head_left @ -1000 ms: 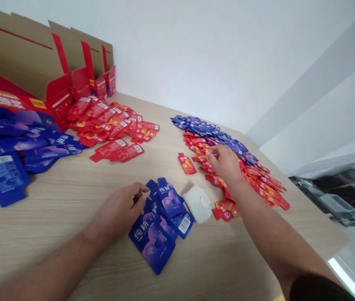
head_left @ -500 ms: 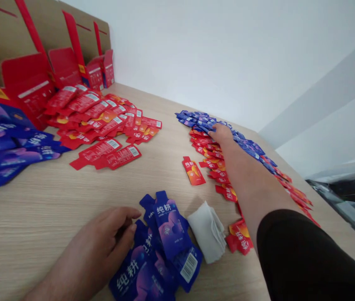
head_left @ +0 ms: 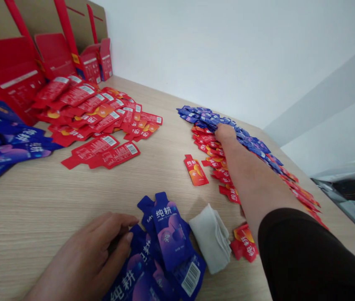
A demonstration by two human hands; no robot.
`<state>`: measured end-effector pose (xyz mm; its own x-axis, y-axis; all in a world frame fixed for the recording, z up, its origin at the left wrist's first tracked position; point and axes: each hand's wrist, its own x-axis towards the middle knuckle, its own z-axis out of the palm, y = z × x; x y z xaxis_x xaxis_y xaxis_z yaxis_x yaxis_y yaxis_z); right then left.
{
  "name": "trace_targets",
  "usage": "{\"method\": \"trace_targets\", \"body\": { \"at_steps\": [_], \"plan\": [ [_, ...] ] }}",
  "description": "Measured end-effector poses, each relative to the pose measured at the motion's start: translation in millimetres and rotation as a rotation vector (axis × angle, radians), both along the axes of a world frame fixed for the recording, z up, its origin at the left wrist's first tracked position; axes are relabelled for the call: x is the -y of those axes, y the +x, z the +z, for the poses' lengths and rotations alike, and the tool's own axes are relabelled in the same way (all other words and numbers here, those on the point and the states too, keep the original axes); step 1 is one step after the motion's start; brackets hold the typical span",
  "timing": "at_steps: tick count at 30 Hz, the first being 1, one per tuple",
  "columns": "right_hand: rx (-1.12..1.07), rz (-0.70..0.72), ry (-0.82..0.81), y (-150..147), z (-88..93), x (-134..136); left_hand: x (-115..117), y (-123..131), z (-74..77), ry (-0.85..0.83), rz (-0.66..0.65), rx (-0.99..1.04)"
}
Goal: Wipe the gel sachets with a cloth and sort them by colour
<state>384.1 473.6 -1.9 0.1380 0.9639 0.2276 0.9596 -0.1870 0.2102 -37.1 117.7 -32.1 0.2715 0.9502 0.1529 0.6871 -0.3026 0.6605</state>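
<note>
My left hand (head_left: 96, 246) rests at the lower left with its fingers loosely bent, thumb and forefinger apart, nothing held between them. Its thumb side lies against a small heap of blue spouted pouches (head_left: 169, 234), printed with purple fruit and white lettering. Far across the table, my right hand (head_left: 226, 133) is closed at the edge of a long row of blue pouches (head_left: 248, 142), its fingertips apparently pinching a blue pouch (head_left: 208, 121); the fingers are partly hidden. Red pouches (head_left: 213, 149) overlap along the near side of that row, partly behind my forearm.
A folded white cloth (head_left: 211, 238) lies right of the near heap. One red pouch (head_left: 196, 170) lies alone mid-table. At left are a red pouch pile (head_left: 96, 110), larger blue pouches (head_left: 11, 146) and open red boxes (head_left: 17, 92). A white wall (head_left: 212, 50) borders the table.
My right hand has closed its fingers at the blue row, where thumb and forefinger were apart before. My left hand stays beside the near heap. The view has shifted slightly.
</note>
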Motion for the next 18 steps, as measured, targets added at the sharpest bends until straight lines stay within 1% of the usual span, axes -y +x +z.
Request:
{"method": "trace_targets", "body": {
  "at_steps": [7, 9, 11, 15, 18],
  "plan": [
    [0.009, -0.012, 0.074, 8, 8.8, 8, 2, -2, -5.8, -0.011, 0.002, -0.003],
    [0.011, 0.017, 0.111, 12, 9.9, 12, 3, -2, -6.6, -0.009, -0.001, -0.006],
    [0.022, 0.075, 0.136, 14, 9.6, 16, 3, -3, -7.3, -0.003, -0.001, -0.009],
    [0.053, 0.18, 0.088, 17, 8.0, 22, 3, -3, -8.4, 0.01, -0.001, -0.015],
    [0.044, 0.192, 0.082, 18, 7.8, 25, 2, -3, -8.8, 0.027, -0.007, -0.014]
  ]
}}
